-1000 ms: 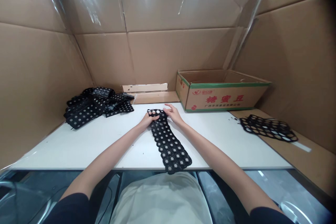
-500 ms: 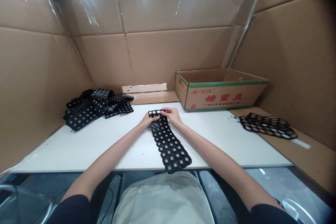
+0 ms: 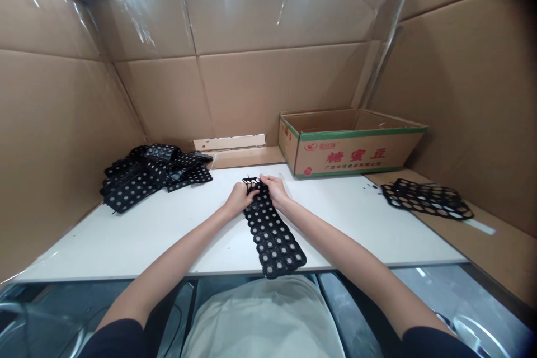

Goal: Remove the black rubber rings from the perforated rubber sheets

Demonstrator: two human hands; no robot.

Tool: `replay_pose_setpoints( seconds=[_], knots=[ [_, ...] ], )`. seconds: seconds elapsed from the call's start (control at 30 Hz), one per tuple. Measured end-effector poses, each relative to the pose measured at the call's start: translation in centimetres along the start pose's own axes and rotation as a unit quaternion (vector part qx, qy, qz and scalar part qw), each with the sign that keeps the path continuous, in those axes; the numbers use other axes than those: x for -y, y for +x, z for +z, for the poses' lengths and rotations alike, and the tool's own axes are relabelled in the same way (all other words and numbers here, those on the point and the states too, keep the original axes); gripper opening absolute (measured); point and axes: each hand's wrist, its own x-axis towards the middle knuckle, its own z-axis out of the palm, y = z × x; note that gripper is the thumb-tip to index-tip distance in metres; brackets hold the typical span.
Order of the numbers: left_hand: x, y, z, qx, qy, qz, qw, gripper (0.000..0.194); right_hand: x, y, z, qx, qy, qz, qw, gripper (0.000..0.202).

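A black sheet with rows of pale round dots point(image 3: 274, 235) lies lengthwise on the white table, its near end hanging slightly over the front edge. My left hand point(image 3: 240, 199) grips its far end from the left, thumb on top. From the right, my right hand point(image 3: 274, 190) pinches the far end of the same sheet near the corner. Between my hands, a strip of black rings with open holes point(image 3: 250, 180) stands at the sheet's far edge. Parts of my fingers are hidden behind the sheet.
A pile of similar dotted black sheets point(image 3: 157, 170) lies at the back left. At the back right stands an open cardboard box point(image 3: 356, 151) with green edging. Black ring-like lattice pieces point(image 3: 425, 199) lie on the right. Tall cardboard walls point(image 3: 285, 78) enclose the table point(image 3: 344, 224).
My left hand has shifted slightly right and turned, closing further over the far end. The ring strip there is now bent and bunched, with its holes less flat to view.
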Motion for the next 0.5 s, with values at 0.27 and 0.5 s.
replay_pose_setpoints(
  seconds=[0.27,0.5],
  knots=[
    [-0.3,-0.4,0.6,0.022,0.124,0.057,0.99,0.019,-0.1,-0.2,0.2,-0.001,0.0,-0.002,1.0,0.042],
    [-1.5,-1.0,1.3,0.071,0.259,0.129,0.954,0.022,-0.5,0.3,0.1,-0.07,-0.06,-0.01,0.996,0.05]
  ],
)
